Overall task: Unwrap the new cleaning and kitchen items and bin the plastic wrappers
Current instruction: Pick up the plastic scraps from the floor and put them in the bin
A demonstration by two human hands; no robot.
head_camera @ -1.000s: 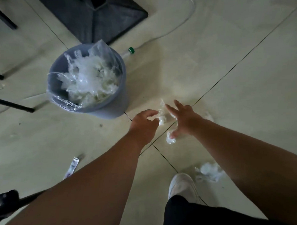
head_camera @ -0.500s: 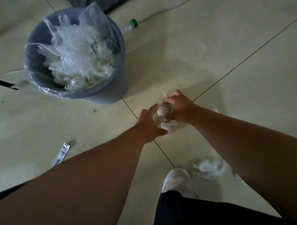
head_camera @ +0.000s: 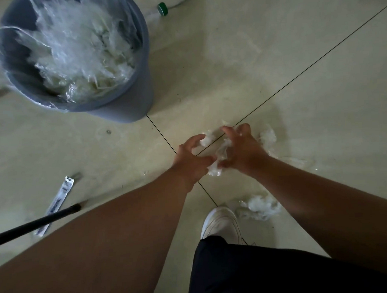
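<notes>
Crouching over the floor (head_camera: pixel 272 56) at frame centre, the person is raking loose plastic wrappers (head_camera: pixel 219 152) together: the left hand (head_camera: pixel 191 156) and right hand (head_camera: pixel 239 148) are both curling around the clump, likely gathering it for the wrapper-filled bin (head_camera: pixel 129 104) at upper left. Another scrap (head_camera: pixel 259 206) is lying lower right.

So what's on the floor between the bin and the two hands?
In the head view, only bare tile floor with a dark grout line lies between the grey bin and the left hand and right hand.
</notes>
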